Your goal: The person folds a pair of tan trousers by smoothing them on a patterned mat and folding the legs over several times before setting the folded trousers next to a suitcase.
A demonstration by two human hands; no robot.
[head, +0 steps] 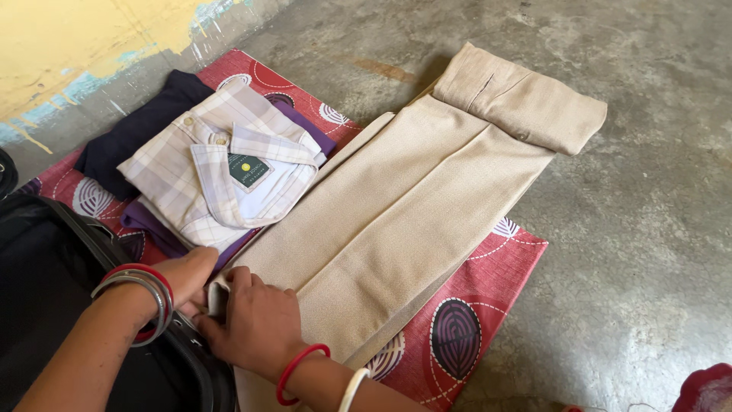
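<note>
Both hands meet at the near end of the beige trousers (pixel 404 206). The left hand (pixel 187 278) and right hand (pixel 255 324) close their grip on its folded edge. A checked shirt (pixel 221 164) lies just beyond the grip.

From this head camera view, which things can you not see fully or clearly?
- Small pale object: held between the left hand and right hand, whose fingers cover most of it; its kind is unclear.
- Beige trousers: the near end is hidden under the right hand and cut by the bottom edge.
- Purple garment and dark navy garment: mostly covered by the folded checked shirt.
- Black bag: cut by the left edge.
</note>
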